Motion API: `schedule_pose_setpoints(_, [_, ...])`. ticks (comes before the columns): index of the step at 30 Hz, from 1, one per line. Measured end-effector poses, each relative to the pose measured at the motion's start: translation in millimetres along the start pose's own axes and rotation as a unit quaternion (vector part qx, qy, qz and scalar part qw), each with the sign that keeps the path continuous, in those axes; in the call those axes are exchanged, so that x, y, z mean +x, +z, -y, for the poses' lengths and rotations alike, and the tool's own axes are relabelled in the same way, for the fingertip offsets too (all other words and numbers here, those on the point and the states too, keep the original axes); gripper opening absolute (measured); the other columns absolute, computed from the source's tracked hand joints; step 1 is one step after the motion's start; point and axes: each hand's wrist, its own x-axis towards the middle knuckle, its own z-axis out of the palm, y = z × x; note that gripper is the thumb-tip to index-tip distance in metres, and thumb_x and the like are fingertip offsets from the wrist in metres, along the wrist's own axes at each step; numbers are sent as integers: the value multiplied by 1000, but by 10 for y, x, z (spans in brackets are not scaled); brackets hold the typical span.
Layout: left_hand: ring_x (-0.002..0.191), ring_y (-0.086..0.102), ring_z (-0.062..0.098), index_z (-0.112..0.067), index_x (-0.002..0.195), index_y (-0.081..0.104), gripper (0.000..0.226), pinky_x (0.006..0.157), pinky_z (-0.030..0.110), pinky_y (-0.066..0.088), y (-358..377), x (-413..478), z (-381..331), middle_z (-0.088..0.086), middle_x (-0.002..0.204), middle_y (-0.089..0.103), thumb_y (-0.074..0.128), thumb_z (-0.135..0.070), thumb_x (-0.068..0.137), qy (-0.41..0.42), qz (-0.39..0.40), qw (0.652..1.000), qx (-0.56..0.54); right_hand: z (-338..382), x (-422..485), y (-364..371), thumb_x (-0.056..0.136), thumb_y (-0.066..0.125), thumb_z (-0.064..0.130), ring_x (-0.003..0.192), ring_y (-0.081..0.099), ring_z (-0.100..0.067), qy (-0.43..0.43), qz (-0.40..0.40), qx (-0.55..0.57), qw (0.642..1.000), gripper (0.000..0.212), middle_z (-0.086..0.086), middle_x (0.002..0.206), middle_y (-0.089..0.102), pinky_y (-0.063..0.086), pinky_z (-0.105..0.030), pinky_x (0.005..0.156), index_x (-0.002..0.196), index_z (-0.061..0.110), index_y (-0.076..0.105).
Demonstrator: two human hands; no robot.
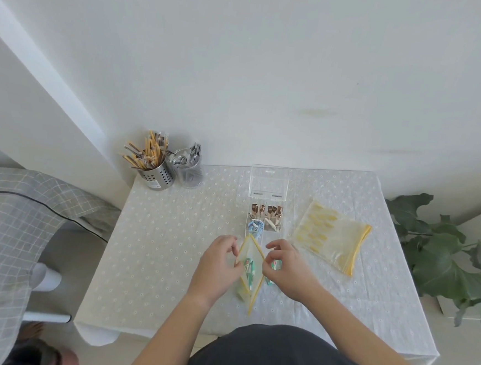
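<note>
Two yellow-edged clear plastic zip pouches are on the white-clothed counter (170, 249). The nearer pouch (250, 248) sits between the left hand (218, 264) and the right hand (287, 269), each pinching one side of its open mouth. Green sachets (248, 268), perhaps two, show inside. The flat pouch (330, 235) lies beyond the right hand, beside one clear compartmented box (265, 213).

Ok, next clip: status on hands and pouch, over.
Left hand pinches pouch at left edge, right hand at right edge beside a green packet. Pouch held open. Clear box just beyond, not blocking.
</note>
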Motion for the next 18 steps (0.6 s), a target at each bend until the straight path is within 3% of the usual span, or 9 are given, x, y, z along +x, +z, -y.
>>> schedule_pose_setpoints(3, [126,57,-1,-28,79,52,27,96,22,47,41,13,-28,-24,132,58,71,-15,94,35,2,999,35,30,4,15,90,67,33,116,49,-12,-15,12,-25,1000,18,16,124,55,41,-30,97,73,27,68])
schedule_pose_setpoints(7, [124,60,12,-28,80,67,40,89,31,52,-62,36,44,-18,143,57,50,7,92,-2,-16,994,105,-3,30,-92,89,64,28,111,52,-16,34,-34,-90,995,16,14,116,58,47,-28,87,74,22,68])
schedule_pose_setpoints(10, [136,48,10,-34,108,79,58,101,33,51,-87,15,62,-21,154,48,48,11,90,22,9,992,124,0,29,-152,90,61,32,106,51,-14,59,-55,-117,990,18,14,111,58,52,-31,82,77,23,69])
schedule_pose_setpoints(13, [143,41,8,-26,145,64,67,116,26,42,14,-11,-11,-22,160,42,46,12,93,50,48,992,106,96,20,-73,88,57,41,102,53,-16,80,-52,-124,988,21,12,105,58,54,-34,78,78,26,68])
schedule_pose_setpoints(16, [140,44,5,-23,152,56,61,113,21,42,33,-2,-43,-23,157,42,50,5,98,44,39,994,95,150,24,-13,81,55,53,98,55,-17,108,3,-165,980,28,10,101,57,56,-37,74,80,27,68])
schedule_pose_setpoints(18, [131,54,4,-23,149,60,52,108,22,47,-6,-2,-41,-22,152,46,52,-4,101,34,23,994,98,145,34,-13,79,57,46,94,58,-17,115,33,-170,978,24,8,100,59,58,-38,74,80,26,69])
